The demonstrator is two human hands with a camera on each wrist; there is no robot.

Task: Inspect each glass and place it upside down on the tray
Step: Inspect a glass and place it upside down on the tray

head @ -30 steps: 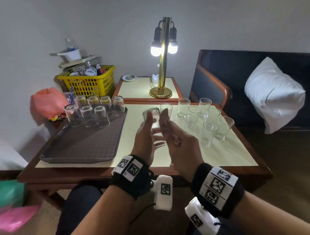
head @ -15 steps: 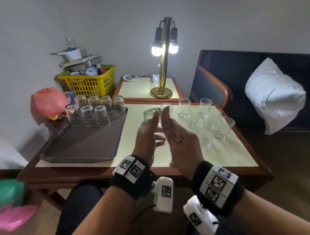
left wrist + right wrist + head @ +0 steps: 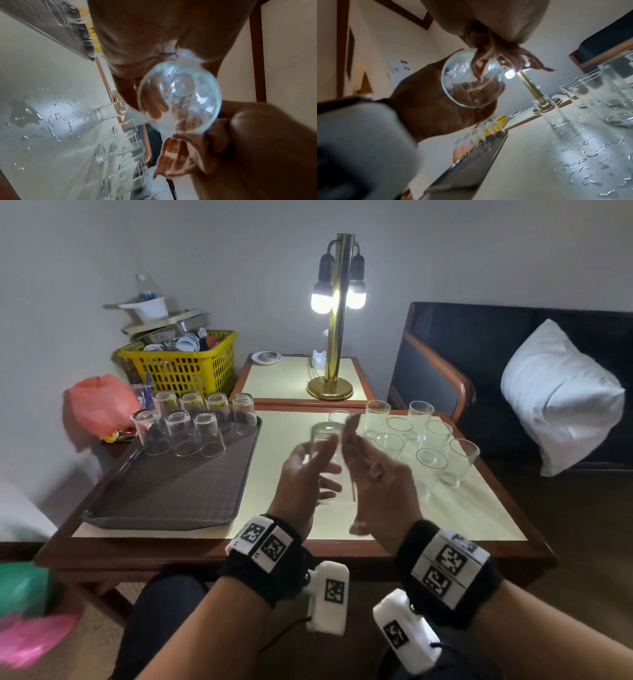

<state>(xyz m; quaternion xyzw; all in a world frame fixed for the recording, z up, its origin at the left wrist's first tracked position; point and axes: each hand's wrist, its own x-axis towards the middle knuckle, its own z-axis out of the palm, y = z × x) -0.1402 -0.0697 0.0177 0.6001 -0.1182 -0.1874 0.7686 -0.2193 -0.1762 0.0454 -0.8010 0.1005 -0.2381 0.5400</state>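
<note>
Premises: furnished guest or living room.
Noted: brass lamp (image 3: 334, 337) upper centre, dark sofa (image 3: 479, 364) with white pillow (image 3: 558, 395) at right, wood-edged table (image 3: 455, 518) mid-frame.

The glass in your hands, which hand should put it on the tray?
Left, probably. The left hand grips the glass and is nearer the tray. The right hand only touches it with straight fingers.
</note>
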